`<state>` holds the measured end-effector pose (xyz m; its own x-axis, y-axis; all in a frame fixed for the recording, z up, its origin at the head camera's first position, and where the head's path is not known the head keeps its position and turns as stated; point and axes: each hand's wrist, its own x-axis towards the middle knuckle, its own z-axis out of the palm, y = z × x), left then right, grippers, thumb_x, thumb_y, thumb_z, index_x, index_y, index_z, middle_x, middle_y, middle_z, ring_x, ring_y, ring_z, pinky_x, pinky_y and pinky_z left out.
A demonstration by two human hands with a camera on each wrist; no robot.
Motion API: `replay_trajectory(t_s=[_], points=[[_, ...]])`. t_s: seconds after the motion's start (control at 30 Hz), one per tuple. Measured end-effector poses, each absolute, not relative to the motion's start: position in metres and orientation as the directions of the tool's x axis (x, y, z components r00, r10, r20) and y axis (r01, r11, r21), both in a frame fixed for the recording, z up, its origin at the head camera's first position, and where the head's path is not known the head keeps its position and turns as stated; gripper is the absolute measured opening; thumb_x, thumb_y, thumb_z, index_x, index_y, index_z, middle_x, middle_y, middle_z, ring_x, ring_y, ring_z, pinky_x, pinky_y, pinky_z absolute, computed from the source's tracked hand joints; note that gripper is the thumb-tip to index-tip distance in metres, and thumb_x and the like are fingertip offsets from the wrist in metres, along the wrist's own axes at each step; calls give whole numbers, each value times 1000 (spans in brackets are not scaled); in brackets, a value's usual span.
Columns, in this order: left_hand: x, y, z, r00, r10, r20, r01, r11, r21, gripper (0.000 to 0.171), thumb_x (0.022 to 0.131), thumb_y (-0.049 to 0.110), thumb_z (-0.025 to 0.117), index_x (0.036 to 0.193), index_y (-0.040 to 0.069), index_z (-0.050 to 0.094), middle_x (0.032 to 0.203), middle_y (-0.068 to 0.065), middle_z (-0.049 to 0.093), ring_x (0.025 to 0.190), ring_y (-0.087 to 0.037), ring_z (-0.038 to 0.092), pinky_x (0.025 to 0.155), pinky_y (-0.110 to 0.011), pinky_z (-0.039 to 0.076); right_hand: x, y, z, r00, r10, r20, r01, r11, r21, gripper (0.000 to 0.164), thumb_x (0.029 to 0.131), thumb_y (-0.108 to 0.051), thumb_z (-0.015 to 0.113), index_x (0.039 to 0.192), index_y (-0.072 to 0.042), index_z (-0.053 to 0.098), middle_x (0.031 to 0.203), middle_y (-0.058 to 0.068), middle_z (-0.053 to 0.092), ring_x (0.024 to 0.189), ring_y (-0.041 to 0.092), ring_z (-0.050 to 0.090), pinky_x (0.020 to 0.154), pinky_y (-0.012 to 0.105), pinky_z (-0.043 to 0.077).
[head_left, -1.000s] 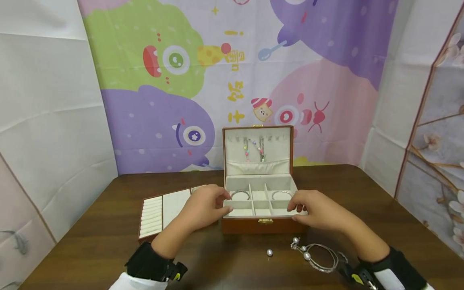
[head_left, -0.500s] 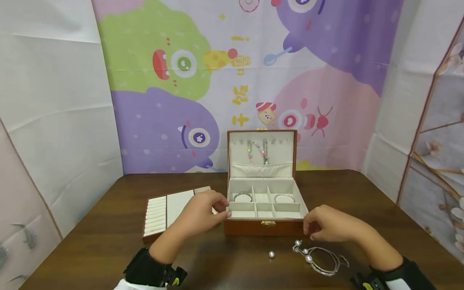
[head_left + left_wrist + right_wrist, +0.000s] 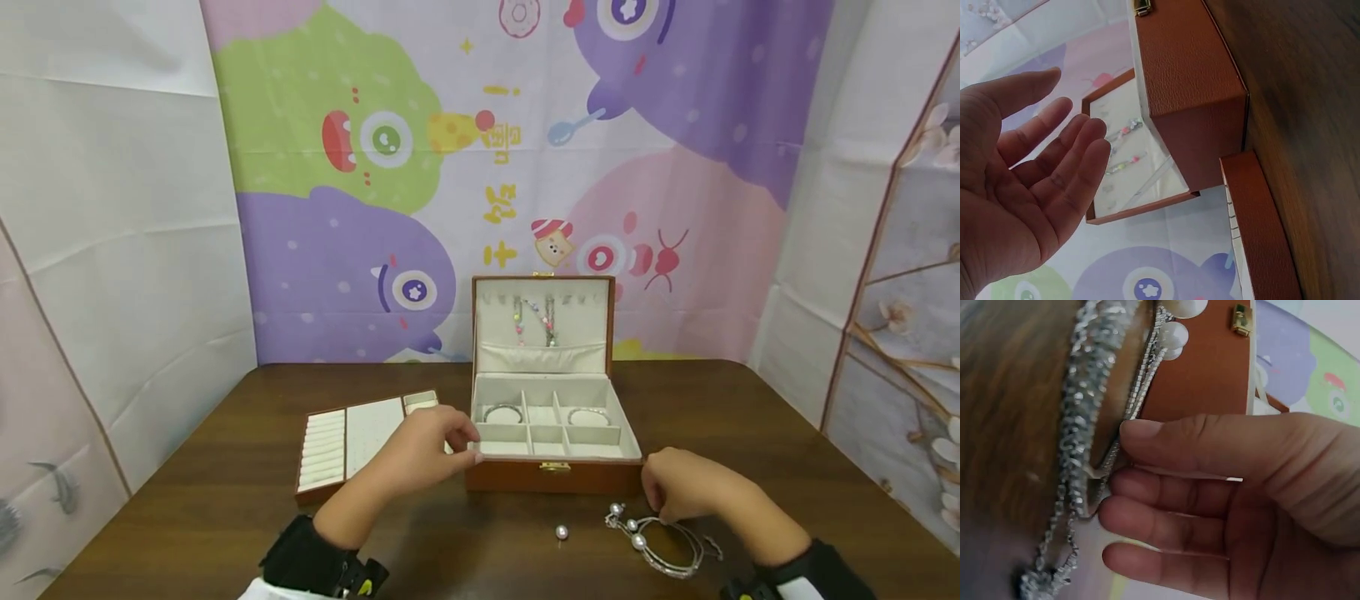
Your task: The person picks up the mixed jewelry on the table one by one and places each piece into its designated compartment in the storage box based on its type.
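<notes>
A silver bracelet [image 3: 671, 570] with several strands and pearl beads lies on the table in front of the jewelry box [image 3: 555, 477]. My right hand [image 3: 690, 485] is at its far side. In the right wrist view the thumb tip is against or just beside the silver strands, fingers loosely bent and apart from the thumb; contact is unclear. My left hand [image 3: 427, 442] hovers at the box's front left corner, holding nothing, fingers relaxed in the left wrist view. The lid stands up with beaded necklaces [image 3: 536, 321] hanging inside. Two bangles [image 3: 502, 414] sit in the back compartments.
A lift-out tray [image 3: 324, 450] with ring rolls lies left of the box, partly behind my left hand. A single pearl earring [image 3: 562, 532] lies near the front of the wooden table [image 3: 480, 550]. A printed curtain [image 3: 337, 275] hangs behind.
My right hand has moved from the box's front right compartment down and right to the bracelet. The left hand stays by the box corner. The head view has tilted slightly.
</notes>
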<state>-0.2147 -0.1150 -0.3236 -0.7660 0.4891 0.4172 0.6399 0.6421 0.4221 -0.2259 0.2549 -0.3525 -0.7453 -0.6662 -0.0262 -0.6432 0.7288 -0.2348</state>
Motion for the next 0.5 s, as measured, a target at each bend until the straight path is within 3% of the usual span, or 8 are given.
replay_trajectory(t_s=[0.4, 0.5], points=[[-216, -115, -325, -751, 500, 432, 659, 619, 428, 12, 83, 18, 77, 87, 10, 70, 80, 1, 67, 73, -11, 63, 68, -29, 50, -225, 252, -353, -744, -658, -114, -600, 734, -316, 26, 65, 4, 69, 60, -18, 57, 56, -13, 48, 49, 0, 42, 44, 19, 37], [-215, -115, -325, -755, 495, 430, 654, 622, 431, 11, 83, 18, 77, 86, 11, 70, 80, 3, 66, 73, -11, 63, 68, -29, 49, -224, 253, -350, -748, -650, -134, -566, 730, -384, 24, 68, 5, 65, 63, -17, 56, 55, -11, 50, 44, 0, 45, 40, 19, 40]])
